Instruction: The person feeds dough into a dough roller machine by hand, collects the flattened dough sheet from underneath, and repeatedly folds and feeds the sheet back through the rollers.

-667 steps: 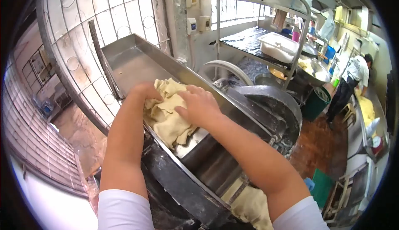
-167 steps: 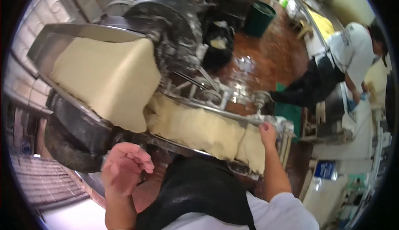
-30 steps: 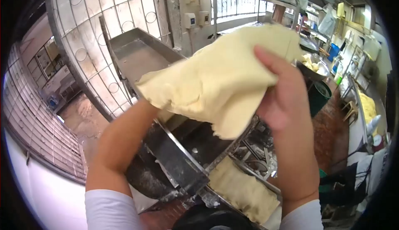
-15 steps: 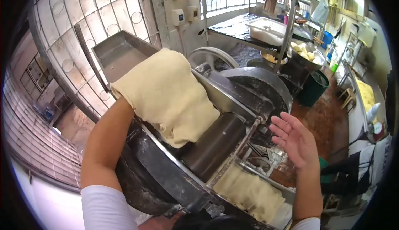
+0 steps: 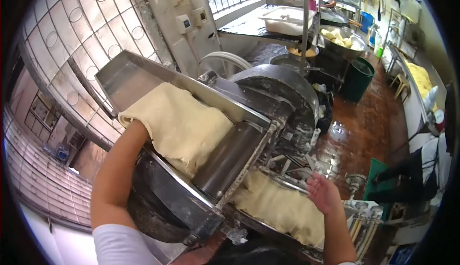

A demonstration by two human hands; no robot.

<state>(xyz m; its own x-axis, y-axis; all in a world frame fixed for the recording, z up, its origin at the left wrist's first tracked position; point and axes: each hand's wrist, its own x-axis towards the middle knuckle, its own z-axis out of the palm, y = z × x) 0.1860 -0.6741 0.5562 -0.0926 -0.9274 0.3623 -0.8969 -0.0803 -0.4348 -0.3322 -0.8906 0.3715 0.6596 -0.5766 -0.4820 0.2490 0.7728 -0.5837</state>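
A thick folded sheet of pale dough lies over the dark metal roller of a dough-rolling machine. My left hand reaches under the sheet's left edge; its fingers are hidden beneath the dough. A second length of dough rests rumpled in the lower tray in front of the roller. Just above the right end of that lower dough is my right hand, fingers apart and slightly bent, with nothing in it.
Behind the dough, a sloping metal tray rises toward the window grille. A spoked wheel and curved guard flank the machine. A green bin, a bowl of dough pieces and a white tub stand beyond.
The upper dough has settled lower and flatter over the roller, with my left hand still under it. My right hand has dropped toward the lower tray. The camera view has shifted.
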